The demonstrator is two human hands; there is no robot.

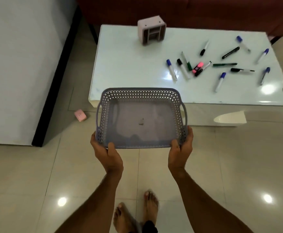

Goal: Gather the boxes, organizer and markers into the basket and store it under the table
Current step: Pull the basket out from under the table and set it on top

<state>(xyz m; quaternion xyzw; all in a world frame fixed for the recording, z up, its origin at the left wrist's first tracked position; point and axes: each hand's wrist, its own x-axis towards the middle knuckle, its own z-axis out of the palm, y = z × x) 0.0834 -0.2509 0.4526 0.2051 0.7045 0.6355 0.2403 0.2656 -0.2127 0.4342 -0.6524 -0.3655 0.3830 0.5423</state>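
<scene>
So over on the far left there's a small pink box [80, 115] sitting on the floor tiles, near the worktop's [120, 68] left corner and well apart from everything else. Next along, the left hand [107, 153] is clamped on the near-left corner of the basket [141, 118], thumb hooked over the rim, fingers tucked under where I can't see them. The basket's a grey lattice-walled one, nothing in it, held up in the air level-ish, its far edge overlapping the worktop's front edge from this angle. Right hand [181, 148] grips the near-right corner the same way, thumb over the rim.

Up on the worktop, toward the back left, a pink organizer [151, 31] stands upright with its slots showing. To the right of that the markers [221, 64] are scattered loose all over the right half: blue caps, black caps, a couple of green ones, plus a pink highlighter [197, 67] in the middle of the bunch, touching a black-capped one. Bare feet at the bottom of the frame.
</scene>
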